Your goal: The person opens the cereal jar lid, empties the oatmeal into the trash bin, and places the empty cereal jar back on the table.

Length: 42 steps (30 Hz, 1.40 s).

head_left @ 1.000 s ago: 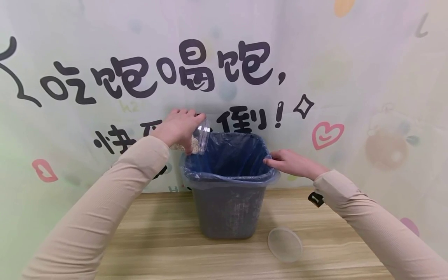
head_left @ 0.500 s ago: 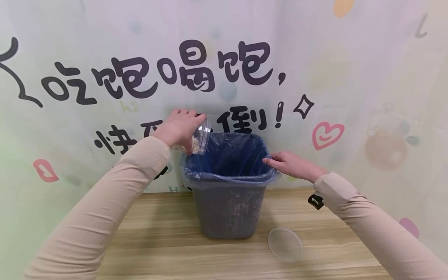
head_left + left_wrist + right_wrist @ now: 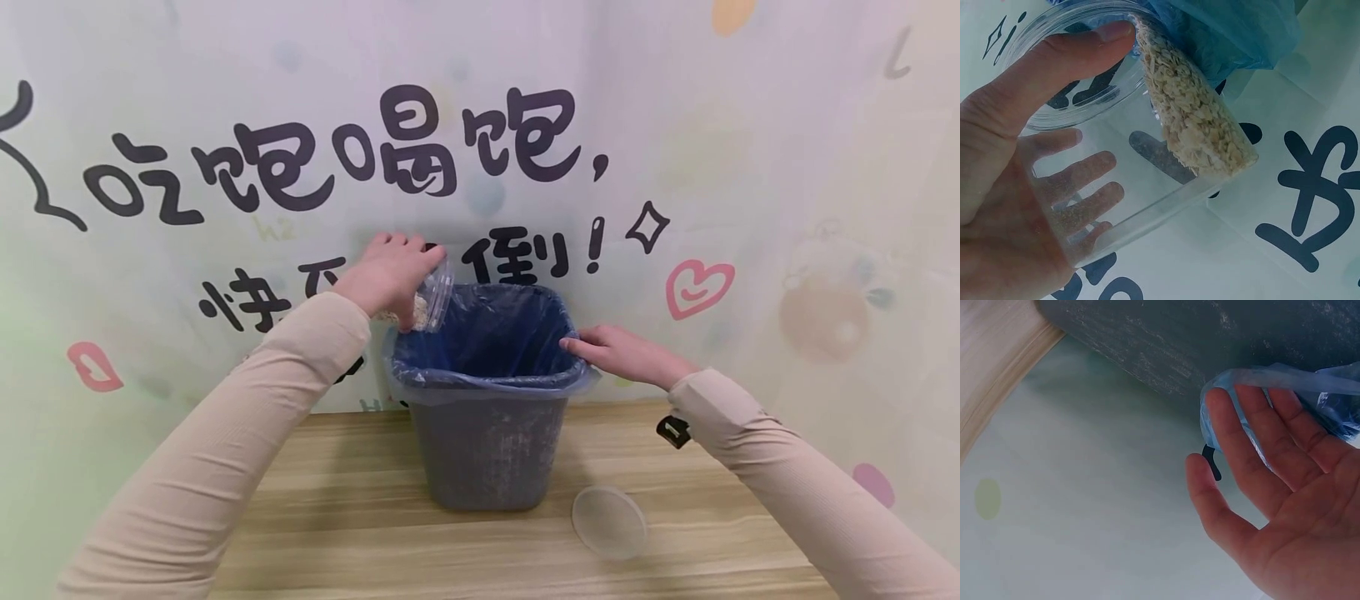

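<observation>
My left hand (image 3: 390,275) grips a clear plastic jar (image 3: 439,293) at the left rim of a grey trash bin (image 3: 491,454). The jar lies tilted with its mouth toward the bin. In the left wrist view, rolled oats (image 3: 1191,115) have slid along its lower side up to the mouth, and my thumb crosses near the jar's rim. A blue plastic bag (image 3: 491,333) lines the bin and folds over its edge. At the right rim, my right hand (image 3: 626,354) holds the lined edge, thumb on the inner side and fingers (image 3: 1266,434) against the outside.
On the wooden table (image 3: 330,500) a round translucent lid (image 3: 609,523) lies flat, in front and right of the bin. Right behind the bin hangs a pale wall sheet (image 3: 480,50) with black lettering and coloured drawings.
The jar in my left hand has tipped slightly further toward the bin. My right hand keeps its place on the rim.
</observation>
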Tool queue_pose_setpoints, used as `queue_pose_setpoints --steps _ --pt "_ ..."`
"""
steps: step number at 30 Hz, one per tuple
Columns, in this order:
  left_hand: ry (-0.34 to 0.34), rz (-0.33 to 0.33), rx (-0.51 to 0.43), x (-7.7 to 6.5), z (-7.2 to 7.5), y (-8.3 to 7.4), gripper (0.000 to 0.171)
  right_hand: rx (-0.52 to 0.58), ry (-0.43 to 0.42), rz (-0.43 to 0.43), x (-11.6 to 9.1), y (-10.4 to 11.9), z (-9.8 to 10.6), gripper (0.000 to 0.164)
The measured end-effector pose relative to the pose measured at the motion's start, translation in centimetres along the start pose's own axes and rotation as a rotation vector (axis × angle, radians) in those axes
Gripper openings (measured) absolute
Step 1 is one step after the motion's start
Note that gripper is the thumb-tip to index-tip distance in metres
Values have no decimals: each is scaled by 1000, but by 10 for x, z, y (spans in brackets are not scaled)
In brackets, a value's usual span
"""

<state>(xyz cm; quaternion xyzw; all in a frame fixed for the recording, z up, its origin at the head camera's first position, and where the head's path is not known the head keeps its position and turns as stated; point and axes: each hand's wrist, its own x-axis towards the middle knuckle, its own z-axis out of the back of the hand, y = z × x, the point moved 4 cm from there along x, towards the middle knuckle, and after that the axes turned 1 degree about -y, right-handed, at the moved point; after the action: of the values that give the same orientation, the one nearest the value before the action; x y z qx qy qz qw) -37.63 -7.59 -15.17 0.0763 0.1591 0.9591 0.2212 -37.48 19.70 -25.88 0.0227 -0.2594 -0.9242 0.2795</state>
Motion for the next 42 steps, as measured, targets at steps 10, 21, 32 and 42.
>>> queue_pose_setpoints --steps 10,21,32,42 --pt "-1 3 1 0 0 0 106 3 -5 -19 -1 -1 0 37" --pt "-2 1 8 1 0 -2 106 9 2 -21 -3 1 1 37" --pt "40 -38 33 0 1 -4 103 12 9 -21 -1 0 -2 38" --pt "62 -27 -58 -5 6 4 104 42 6 -16 -1 -1 -2 37"
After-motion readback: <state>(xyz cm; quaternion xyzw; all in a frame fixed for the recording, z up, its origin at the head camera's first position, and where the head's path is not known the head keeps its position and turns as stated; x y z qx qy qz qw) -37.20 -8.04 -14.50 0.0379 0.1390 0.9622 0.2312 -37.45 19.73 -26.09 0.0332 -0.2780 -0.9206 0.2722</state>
